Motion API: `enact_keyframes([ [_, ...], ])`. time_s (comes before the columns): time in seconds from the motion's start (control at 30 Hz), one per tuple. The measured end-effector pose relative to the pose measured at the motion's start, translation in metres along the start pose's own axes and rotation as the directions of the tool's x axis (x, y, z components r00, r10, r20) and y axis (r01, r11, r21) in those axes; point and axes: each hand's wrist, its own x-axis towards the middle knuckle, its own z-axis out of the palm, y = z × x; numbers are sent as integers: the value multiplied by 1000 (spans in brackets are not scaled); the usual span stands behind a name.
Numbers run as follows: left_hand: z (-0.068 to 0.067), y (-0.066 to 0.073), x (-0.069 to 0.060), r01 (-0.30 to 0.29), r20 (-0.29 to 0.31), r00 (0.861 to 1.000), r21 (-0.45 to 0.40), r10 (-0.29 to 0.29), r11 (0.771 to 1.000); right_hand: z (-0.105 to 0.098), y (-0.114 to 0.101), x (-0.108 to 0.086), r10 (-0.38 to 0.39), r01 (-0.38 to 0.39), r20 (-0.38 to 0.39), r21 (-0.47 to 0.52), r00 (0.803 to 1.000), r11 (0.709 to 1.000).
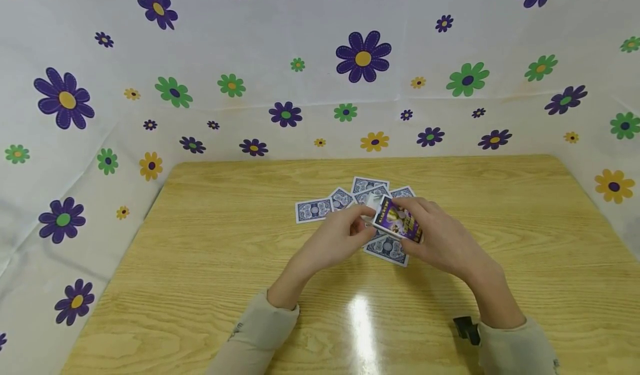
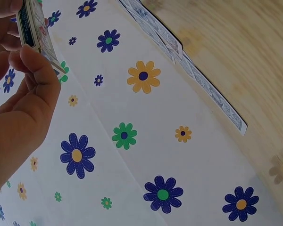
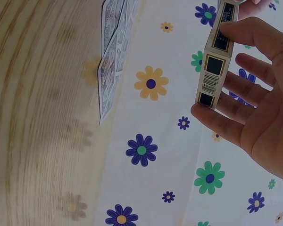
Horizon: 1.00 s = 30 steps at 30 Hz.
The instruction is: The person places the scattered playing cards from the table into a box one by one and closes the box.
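A purple playing-card box (image 1: 398,219) with a yellow picture is held tilted above the table by my right hand (image 1: 442,241). In the right wrist view, thumb and fingers of the right hand (image 3: 269,89) grip the box's narrow sides (image 3: 213,66), and a barcode shows on its end. My left hand (image 1: 335,236) has its thumb and index finger at the box's other end, beside a whitish flap (image 1: 373,200). The left wrist view shows the left hand's (image 2: 30,103) curled fingers against the box edge (image 2: 33,23). Blue-backed cards (image 1: 314,210) lie spread under the hands, partly hidden.
The wooden table (image 1: 210,275) has a light glare near its front. A white cloth (image 1: 280,41) with purple, green and yellow flowers stands behind it and at both sides. A small black object (image 1: 467,330) sits by the right sleeve.
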Motion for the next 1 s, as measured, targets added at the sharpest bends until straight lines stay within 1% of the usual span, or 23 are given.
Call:
enact_keyframes([
  [0.27, -1, 1, -1, 13, 18, 1000, -10, -13, 1000, 0, 0, 0, -4, 4, -2, -3, 1000, 1000],
  [0.33, -2, 0, -1, 18, 10, 1000, -19, -18, 1000, 0, 1, 0, 1, -1, 1, -3, 1000, 1000],
  [0.4, -4, -1, -1, 23, -12, 1000, -33, -24, 999, 0, 0, 0, 8, -8, 5, -3, 1000, 1000],
  [0.47, -6, -2, -1, 27, -48, 998, -47, -30, 999, 0, 1, 0, 16, -16, 10, -3, 1000, 1000],
  [0.53, -10, -4, -1, 26, -87, 996, -64, -32, 998, 0, 0, 1, 24, -24, 14, 0, 1000, 1000],
  [0.6, -14, -7, 0, 28, -118, 992, -63, -35, 998, 0, 0, 1, 32, -33, 21, 1, 999, 999],
  [0.7, -21, -12, 0, 34, -144, 989, -76, -45, 997, 0, 0, 1, 40, -40, 27, -4, 999, 999],
  [0.87, -33, -20, -2, 77, -173, 980, -106, -95, 991, 1, -1, 2, 52, -51, 31, -21, 998, 998],
  [1.0, -40, -28, -2, 106, -194, 973, -98, -123, 990, 2, -3, 2, 63, -62, 37, -23, 997, 998],
])
